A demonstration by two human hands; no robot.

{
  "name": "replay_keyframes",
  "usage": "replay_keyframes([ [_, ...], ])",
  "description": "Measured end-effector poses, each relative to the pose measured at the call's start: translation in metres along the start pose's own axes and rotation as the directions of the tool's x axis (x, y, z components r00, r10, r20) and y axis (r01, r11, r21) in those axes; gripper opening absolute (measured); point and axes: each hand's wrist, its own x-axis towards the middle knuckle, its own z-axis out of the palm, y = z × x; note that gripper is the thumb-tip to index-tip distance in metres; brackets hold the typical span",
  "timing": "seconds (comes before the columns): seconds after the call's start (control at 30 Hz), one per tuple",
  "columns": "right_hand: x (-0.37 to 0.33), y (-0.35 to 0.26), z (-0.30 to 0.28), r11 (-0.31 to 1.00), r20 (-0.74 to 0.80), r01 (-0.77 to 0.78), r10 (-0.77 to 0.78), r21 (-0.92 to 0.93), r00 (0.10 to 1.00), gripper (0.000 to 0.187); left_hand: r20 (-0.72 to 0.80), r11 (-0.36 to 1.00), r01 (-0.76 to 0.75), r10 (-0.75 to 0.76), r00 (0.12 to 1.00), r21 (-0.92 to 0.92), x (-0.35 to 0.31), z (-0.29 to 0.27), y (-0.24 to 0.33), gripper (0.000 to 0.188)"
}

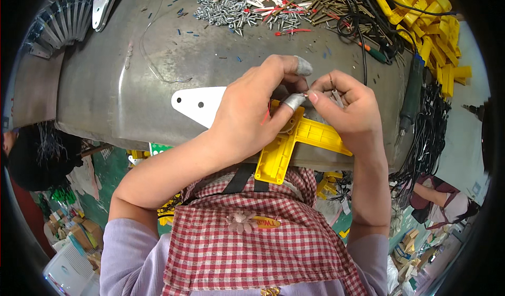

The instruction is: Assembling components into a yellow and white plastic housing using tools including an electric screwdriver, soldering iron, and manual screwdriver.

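Observation:
My left hand [246, 109] and my right hand [353, 106] meet over a yellow plastic housing [276, 159], a branched shape with ribbed, hollow arms. Silver tape wraps the thumb and a fingertip of my left hand. Both hands are closed, thumb tips almost touching, around something thin and wire-like that is too small to make out. A pale, narrow piece shows among my right fingers. Below the left hand a short red wire [265, 115] is visible. A white tapered plate [197, 104] with two dark holes lies partly under my left hand.
Silver screws [223, 13], brass-coloured screws [336, 1] and red-and-white pieces are heaped at the back. Yellow parts [444, 48] pile up far right, near a dark corded tool [410, 104] and black cables [428, 143]. Metal plates [63, 19] stand in a row far left.

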Motion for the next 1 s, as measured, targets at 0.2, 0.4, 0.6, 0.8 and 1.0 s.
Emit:
replay_keyframes([
  [0.2,0.0,-0.003,-0.003,0.998,0.045,-0.046,0.048,-0.034,0.998,0.013,-0.018,0.978,-0.137,0.142,0.99,0.16,-0.005,-0.001,0.001,0.052],
  [0.4,0.018,0.008,-0.009,0.928,0.319,-0.239,0.144,0.285,0.937,0.014,0.017,0.785,-0.482,0.517,0.856,0.388,0.003,-0.001,0.005,0.043],
  [0.6,-0.014,-0.006,-0.006,0.945,0.022,0.081,-0.078,-0.316,0.997,0.016,0.05,0.957,-0.193,0.186,0.981,0.217,0.011,-0.009,0.002,0.053],
  [0.8,0.001,-0.002,-0.004,0.926,0.053,0.255,-0.25,-0.277,0.967,0.016,0.313,0.846,0.34,-0.22,0.924,-0.41,0.018,-0.023,0.006,0.072],
  [1.0,0.005,0.006,-0.004,0.771,0.123,0.523,-0.517,-0.363,0.847,0.009,0.334,0.733,0.414,-0.264,0.905,-0.54,0.018,-0.021,0.003,0.079],
])
